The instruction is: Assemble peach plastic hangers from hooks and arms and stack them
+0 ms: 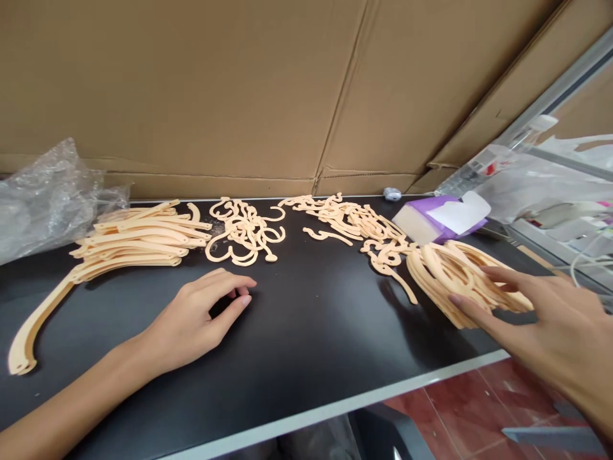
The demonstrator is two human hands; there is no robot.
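My left hand (pixel 204 316) rests on the black tabletop with its fingers loosely curled. A gap shows between thumb and forefinger, and nothing is held. At the right, my right hand (pixel 550 319) has its thumb and fingers on a stack of curved cream hanger parts (pixel 445 281), gripping at its near end; the fingertips are partly hidden. Cream hanger hooks (pixel 246 230) lie in a tangled heap beyond my left hand. Smaller hooked cream pieces (pixel 349 217) spread from the back middle toward the stack. Long cream hanger arms (pixel 138 243) are piled at the left.
Crumpled clear plastic (pixel 43 198) lies at the back left. A purple tissue pack (pixel 426 217) stands behind the right stack, with a small whitish object (pixel 391 193) nearby. Cardboard (pixel 215 96) walls the back. The table's pale front edge (pixel 335 409) runs above a red tiled floor (pixel 464 402).
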